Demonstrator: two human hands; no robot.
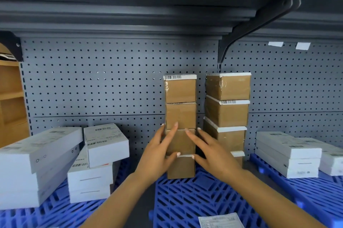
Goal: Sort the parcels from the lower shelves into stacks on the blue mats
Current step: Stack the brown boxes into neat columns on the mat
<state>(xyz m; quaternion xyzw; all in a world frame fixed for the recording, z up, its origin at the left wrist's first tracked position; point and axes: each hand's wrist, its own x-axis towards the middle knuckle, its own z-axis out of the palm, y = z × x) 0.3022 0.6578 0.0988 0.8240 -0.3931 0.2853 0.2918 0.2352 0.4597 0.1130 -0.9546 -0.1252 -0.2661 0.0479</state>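
A white printed paper label (221, 220) lies nearest on the blue slatted plastic mat (185, 200); beyond, a tall stack of brown taped cardboard parcels (181, 116) is clasped between left hand (157, 153) and right hand (213, 153), fingers spread, apparently for steadying.

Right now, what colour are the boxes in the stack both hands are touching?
Brown cardboard boxes, some with white labels on top; seen in the head view, the only one.
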